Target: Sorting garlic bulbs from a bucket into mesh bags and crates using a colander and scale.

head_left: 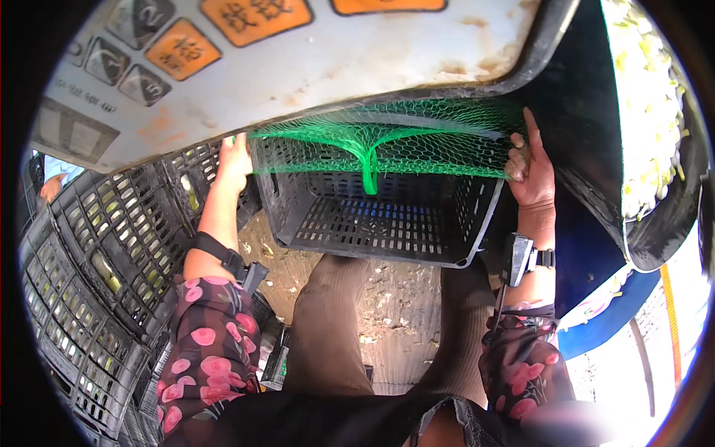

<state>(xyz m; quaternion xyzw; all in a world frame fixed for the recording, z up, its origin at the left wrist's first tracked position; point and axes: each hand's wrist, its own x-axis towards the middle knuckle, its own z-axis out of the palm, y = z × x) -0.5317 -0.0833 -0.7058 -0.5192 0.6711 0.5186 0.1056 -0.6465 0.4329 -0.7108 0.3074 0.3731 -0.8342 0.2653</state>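
Far L, part of a co-worker's hand [52, 188] shows by stacked black crates [126, 238], slatted, w/ pale & greenish stuff visible thru gaps. Next, L hand [235, 160] pinches L end of the green net [439, 141] near the open crate's far L corner; its fingertips are partly hidden. Above, a pale panel [372, 63] w/ orange & dark keys, stained along its lower edge. Mid: net is stretched btwn both hands across the far edge of the open crate [380, 257], w/ a green strip sagging over the crate's inside. Below, brown trouser legs [328, 328] stand apart over littered ground [402, 320]. R hand [530, 175] has one digit pointing up, other fingers curled on net's R end, nr crate's far R corner. Far R, dark curved container [663, 242] w/ pale yellowish pieces [648, 127].
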